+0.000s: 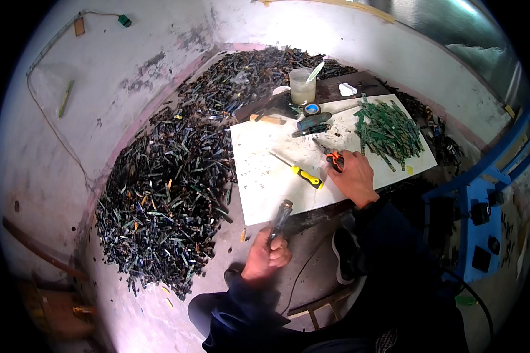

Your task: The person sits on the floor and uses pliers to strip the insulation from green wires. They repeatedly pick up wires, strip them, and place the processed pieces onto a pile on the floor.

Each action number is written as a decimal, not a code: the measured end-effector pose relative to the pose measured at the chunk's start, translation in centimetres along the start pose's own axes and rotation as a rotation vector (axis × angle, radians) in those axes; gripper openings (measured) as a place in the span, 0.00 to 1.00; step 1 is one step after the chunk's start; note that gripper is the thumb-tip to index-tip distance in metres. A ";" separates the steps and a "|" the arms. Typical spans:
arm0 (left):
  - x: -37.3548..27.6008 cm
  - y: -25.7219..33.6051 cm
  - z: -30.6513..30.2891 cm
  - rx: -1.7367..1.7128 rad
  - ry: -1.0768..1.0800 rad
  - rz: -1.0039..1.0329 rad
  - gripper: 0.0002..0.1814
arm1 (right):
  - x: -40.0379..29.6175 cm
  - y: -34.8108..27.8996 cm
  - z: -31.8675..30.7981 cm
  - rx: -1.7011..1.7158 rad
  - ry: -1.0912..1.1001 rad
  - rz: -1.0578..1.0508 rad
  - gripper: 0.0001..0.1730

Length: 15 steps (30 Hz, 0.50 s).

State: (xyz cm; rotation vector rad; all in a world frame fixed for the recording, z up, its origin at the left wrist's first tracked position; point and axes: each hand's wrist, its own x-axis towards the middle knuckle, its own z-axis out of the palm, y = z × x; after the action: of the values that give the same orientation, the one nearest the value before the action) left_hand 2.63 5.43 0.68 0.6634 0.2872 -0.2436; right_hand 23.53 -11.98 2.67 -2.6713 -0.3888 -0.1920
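My left hand (267,256) is closed around a dark cylindrical thing (282,216), held upright off the near edge of the white board (256,194); its exact kind is unclear. Over the board, my right hand (353,176) grips pliers with orange and black handles (335,161), their jaws pointing up and left. Between the two hands lies a yellow and black screwdriver (308,177). Beyond the pliers rest several dark strips (311,130), a larger dark-handled tool (313,121) and a roll of tape (311,109). Right of them is a heap of green circuit board strips (388,130).
A large pile of dark strips (168,194) covers the floor at left and behind the board. A plastic cup of cloudy liquid (302,88) holds a green and white stick. White crumpled material (347,89) lies nearby. At right stands a blue chair (468,194).
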 end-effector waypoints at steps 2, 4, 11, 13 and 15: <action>0.3 -0.1 -0.5 -0.031 -0.021 -0.026 0.26 | -0.2 0.1 0.3 0.004 0.038 -0.011 0.25; 0.5 -0.1 -0.6 -0.047 -0.025 -0.034 0.26 | -0.6 0.2 0.6 0.039 0.120 -0.057 0.24; 0.5 -0.3 -1.5 -0.046 0.008 -0.006 0.26 | -3.0 -2.8 0.4 0.155 0.260 -0.480 0.20; 0.7 -0.3 -1.6 -0.061 0.002 -0.018 0.26 | -3.5 -2.8 0.9 0.079 0.178 -0.491 0.19; 0.9 -0.4 -1.8 -0.076 0.001 -0.028 0.26 | -3.3 -2.3 1.6 0.074 0.146 -0.472 0.20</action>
State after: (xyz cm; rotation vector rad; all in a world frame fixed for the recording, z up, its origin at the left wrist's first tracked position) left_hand 2.98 6.19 -1.19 0.5845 0.3056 -0.2580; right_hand 19.80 -10.06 1.47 -2.4331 -0.9537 -0.4982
